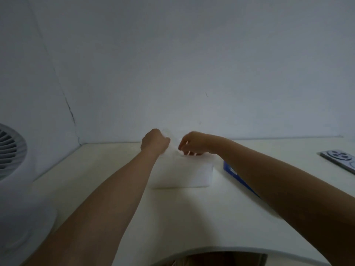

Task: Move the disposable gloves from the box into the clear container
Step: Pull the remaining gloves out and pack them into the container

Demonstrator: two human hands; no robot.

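A pale, translucent container (184,174) stands on the white table (107,169) near the back wall. Above its top, my left hand (154,141) is curled into a fist and pinches a thin, nearly see-through glove (173,145) that stretches over to my right hand (192,144). The right hand's fingers curl down over the container's top and hold the same film. A blue glove box (232,171) lies just right of the container, mostly hidden under my right forearm.
A white fan (11,150) stands at the left edge with its round base (25,223) near my left arm. A phone (340,159) lies at the far right. The wall is close behind the container.
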